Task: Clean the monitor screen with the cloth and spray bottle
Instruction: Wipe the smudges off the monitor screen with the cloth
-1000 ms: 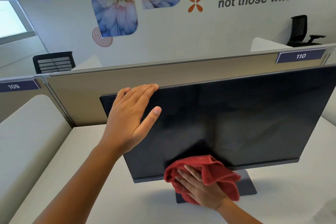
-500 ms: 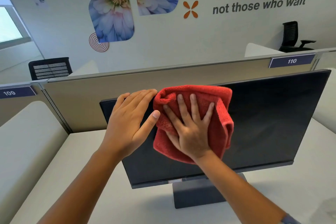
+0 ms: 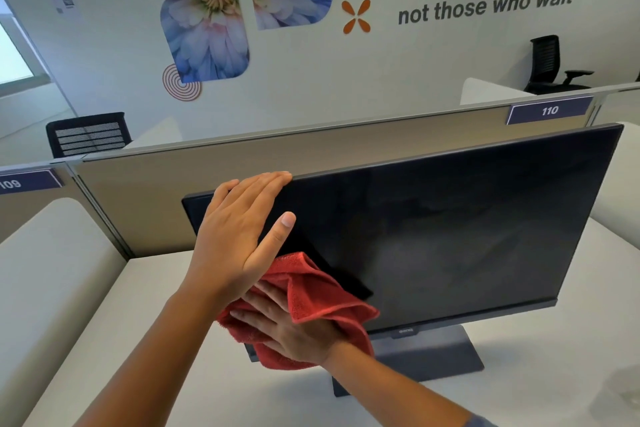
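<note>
Red terry cloth (image 3: 311, 302) is bunched under my right hand (image 3: 294, 333), whose fingers (image 3: 258, 321) lie spread flat on it, pressing it against the lower left corner of the monitor screen (image 3: 450, 236) rather than pinching it. My left hand (image 3: 239, 236) steadies the panel just above the cloth, its fingers (image 3: 263, 182) close together and hooked over the top edge, thumb resting on the glass. I judge the wiping to be underway and not finished: to the right of my right fingers the dark glass shows a broad, dull, smeary haze across its middle, and that part looks yet to be buffed out. The screen is off, glossy black, thin-bezelled, standing upright on its grey stand (image 3: 426, 354) on the pale tabletop (image 3: 145, 340). I see no spray bottle anywhere in view, so I cannot tell whether spraying is done.
</note>
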A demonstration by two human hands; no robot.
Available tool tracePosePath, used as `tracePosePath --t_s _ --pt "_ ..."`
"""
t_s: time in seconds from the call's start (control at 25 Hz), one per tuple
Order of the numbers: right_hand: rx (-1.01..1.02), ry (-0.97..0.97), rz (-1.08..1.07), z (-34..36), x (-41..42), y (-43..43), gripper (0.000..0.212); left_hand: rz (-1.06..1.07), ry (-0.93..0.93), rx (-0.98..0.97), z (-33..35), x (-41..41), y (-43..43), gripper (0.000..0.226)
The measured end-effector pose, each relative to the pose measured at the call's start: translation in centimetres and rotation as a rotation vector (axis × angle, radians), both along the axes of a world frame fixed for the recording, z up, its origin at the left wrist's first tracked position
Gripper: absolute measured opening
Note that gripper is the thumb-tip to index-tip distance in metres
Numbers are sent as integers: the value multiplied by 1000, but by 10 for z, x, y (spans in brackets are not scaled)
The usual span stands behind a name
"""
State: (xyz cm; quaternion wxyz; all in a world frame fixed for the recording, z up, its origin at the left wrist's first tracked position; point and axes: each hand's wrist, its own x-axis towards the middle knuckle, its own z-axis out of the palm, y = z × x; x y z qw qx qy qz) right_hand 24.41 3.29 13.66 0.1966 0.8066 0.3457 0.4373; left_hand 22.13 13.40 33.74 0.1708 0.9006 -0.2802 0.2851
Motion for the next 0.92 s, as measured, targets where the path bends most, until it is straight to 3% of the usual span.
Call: tracePosePath --t_s 0.2,0.4,0.64,0.72,0.92 --pt "632 -5 -197 13 -7 -62 73 -14 -9 23 1 3 -1 56" --pt "899 -65 -465 21 -10 -197 84 9 8 35 1 4 -1 57" --pt "1605 25 -725 15 -14 -280 91 26 7 39 2 4 -7 57" --pt "1693 63 -773 9 -17 -271 90 28 5 39 0 4 -7 57" --pt "1557 178 -705 -34 -31 -211 87 15 -5 14 -4 3 -7 56"
